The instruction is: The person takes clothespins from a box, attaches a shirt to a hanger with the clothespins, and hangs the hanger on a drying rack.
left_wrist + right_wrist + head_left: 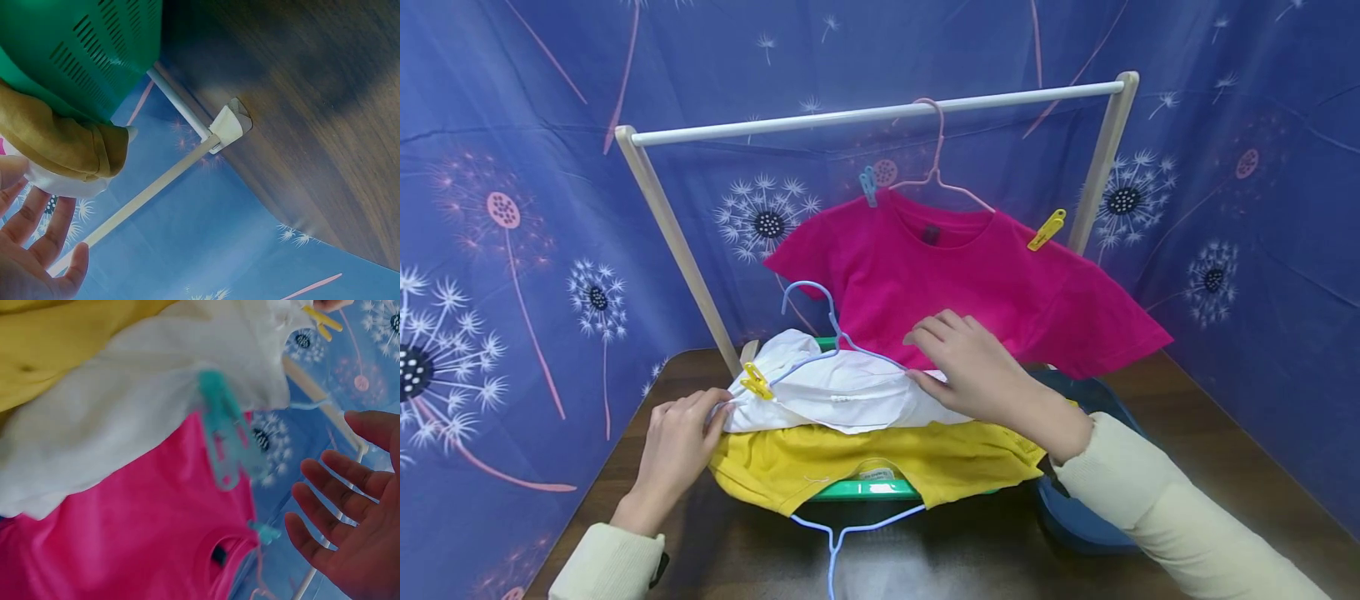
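A white shirt (850,387) lies over a yellow shirt (970,442) on a green basket (880,490). Inside the white shirt's neck sits a blue hanger (833,318), its hook pointing up. One yellow clothespin (756,381) is on its left shoulder; a teal clothespin (228,434) clips the other shoulder, hidden from the head view behind my right hand. My left hand (681,437) pinches the white shirt's left sleeve between thumb and fingers. Just above the hanger's right end is my right hand (966,367), its fingers loosely bent and holding nothing; the right wrist view shows them spread apart.
Behind, a pink shirt (955,275) hangs by a pink hanger (936,171) from a white rail (820,119), with a blue clothespin (868,185) and a yellow one (1047,230). A blue basket (1086,517) stands at right. Another blue hanger (832,542) pokes out in front.
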Demonstrator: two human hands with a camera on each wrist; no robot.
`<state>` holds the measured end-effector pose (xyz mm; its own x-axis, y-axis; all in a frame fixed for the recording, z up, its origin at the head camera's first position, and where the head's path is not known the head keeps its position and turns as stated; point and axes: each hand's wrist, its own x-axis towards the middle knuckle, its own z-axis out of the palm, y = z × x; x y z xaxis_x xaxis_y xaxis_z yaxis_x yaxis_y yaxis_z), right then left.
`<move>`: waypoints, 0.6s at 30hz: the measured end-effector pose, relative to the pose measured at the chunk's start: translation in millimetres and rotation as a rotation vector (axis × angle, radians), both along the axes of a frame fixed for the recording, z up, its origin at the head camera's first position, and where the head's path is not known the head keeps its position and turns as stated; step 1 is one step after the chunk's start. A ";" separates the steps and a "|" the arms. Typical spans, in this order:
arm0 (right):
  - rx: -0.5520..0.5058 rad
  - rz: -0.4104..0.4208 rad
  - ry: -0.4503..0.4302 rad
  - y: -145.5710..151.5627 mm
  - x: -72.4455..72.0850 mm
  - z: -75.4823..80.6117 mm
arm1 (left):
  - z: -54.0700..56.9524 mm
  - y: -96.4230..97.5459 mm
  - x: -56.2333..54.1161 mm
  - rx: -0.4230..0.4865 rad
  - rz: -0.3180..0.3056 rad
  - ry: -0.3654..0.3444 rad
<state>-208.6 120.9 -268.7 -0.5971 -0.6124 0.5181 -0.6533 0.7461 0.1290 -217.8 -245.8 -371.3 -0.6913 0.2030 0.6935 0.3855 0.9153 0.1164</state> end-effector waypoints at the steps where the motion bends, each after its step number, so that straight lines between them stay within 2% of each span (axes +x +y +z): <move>1: -0.007 -0.011 -0.013 4.3 0.1 -0.6 | 0.1 0.0 0.0 -0.001 0.001 0.000; 7: -0.066 -0.088 -0.079 29.0 1.1 -10.0 | 0.3 0.4 0.8 0.001 0.003 -0.005; 13: -0.139 -0.150 -0.167 50.3 1.4 -29.0 | 1.2 1.4 1.0 0.004 0.000 -0.004; 18: -0.172 -0.168 -0.209 60.9 0.8 -44.5 | 2.2 1.8 1.1 0.009 -0.001 -0.008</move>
